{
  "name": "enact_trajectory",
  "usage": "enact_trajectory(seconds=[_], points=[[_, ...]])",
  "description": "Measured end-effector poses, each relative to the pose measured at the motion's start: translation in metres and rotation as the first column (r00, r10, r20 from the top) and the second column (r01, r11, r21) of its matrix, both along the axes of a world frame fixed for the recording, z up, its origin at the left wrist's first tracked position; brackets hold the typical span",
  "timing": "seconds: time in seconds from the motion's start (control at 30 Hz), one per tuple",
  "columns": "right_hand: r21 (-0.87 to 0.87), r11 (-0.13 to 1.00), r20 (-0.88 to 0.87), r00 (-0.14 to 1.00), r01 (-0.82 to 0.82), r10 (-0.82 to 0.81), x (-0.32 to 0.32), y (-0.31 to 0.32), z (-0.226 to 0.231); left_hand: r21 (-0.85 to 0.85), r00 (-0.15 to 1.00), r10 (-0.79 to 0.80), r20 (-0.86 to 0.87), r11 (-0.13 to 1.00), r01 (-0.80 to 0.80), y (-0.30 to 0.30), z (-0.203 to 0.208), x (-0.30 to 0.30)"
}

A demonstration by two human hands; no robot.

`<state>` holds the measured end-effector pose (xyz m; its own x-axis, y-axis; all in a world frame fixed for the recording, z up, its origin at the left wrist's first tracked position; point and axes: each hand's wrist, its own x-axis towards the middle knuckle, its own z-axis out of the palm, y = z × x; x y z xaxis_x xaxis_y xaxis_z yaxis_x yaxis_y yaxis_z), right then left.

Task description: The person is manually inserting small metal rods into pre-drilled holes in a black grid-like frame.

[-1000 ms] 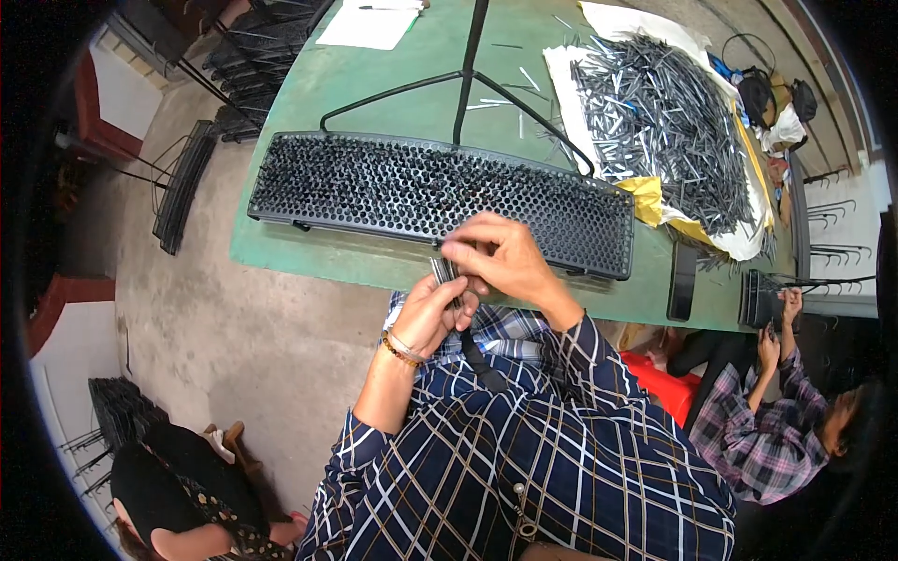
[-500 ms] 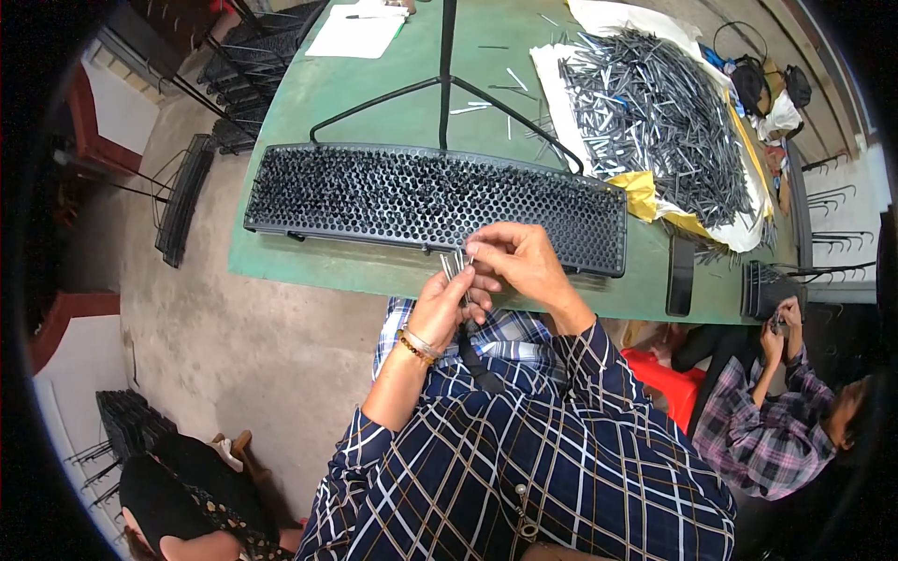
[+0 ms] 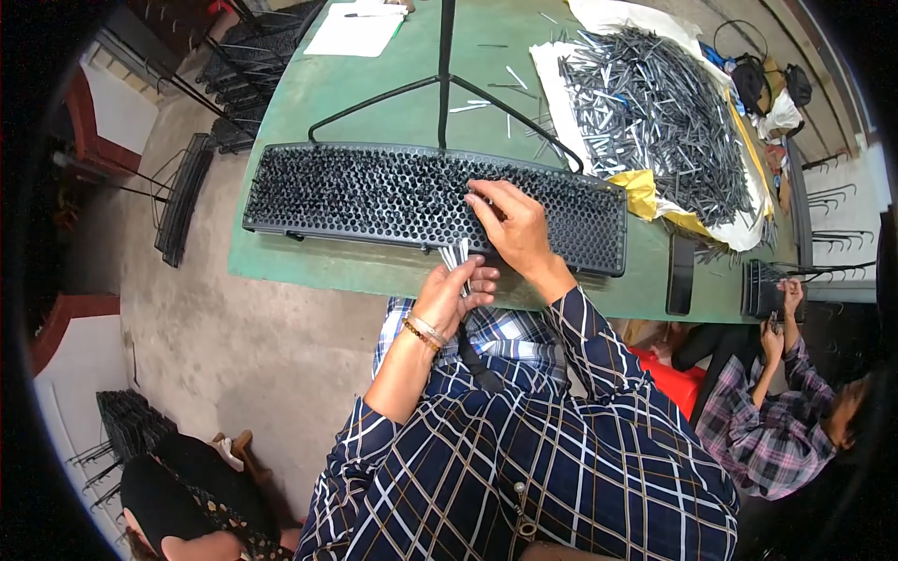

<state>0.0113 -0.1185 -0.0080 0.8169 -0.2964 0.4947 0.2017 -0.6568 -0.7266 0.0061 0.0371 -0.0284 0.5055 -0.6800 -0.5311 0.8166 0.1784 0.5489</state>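
Observation:
My left hand [image 3: 456, 292] is closed round a small bundle of slim silver-grey rods [image 3: 455, 254], whose ends fan out above the thumb. It sits at the near edge of a long black rack [image 3: 327, 192] full of round holes. Over the rack, right of its middle, my right hand [image 3: 516, 222] has thumb and forefinger brought together against the holes. Whatever lies between those fingertips is too small to make out. Dark bits fill many holes on the left and middle; the right end shows more open holes.
A big heap of slim dark rods [image 3: 655, 122] lies on white and yellow sacking at the right. Loose rods [image 3: 517, 79] are scattered beside it. A black frame [image 3: 445, 70] rises from the rack. A dark phone-like slab [image 3: 681, 276] lies near the green table's [image 3: 365, 93] edge. Co-workers sit either side.
My right hand has left the bundle and moved up and forward onto the rack. My left hand stays by the near edge, its rods now tilted more openly.

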Motion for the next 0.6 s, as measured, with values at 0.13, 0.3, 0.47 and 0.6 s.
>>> enact_trajectory(seconds=[0.13,0.3,0.47,0.6], points=[[-0.224,0.974,0.065,0.997,-0.027,0.042,0.000,0.000,0.000,0.042,0.998,0.050,0.035,0.998,-0.051,0.006,-0.004,-0.004],[-0.290,0.957,0.074,0.997,0.000,0.023,0.000,0.001,-0.002,0.067,0.999,0.037,0.018,0.997,-0.038,0.008,0.003,-0.004],[-0.280,0.960,0.063,0.998,0.010,0.008,-0.002,0.005,0.005,0.044,0.999,0.036,0.028,0.998,-0.037,0.009,0.002,-0.004],[0.124,0.989,-0.192,0.976,-0.078,0.101,-0.016,0.006,0.021,0.028,0.997,0.055,0.053,0.998,-0.057,0.009,0.010,-0.005]])
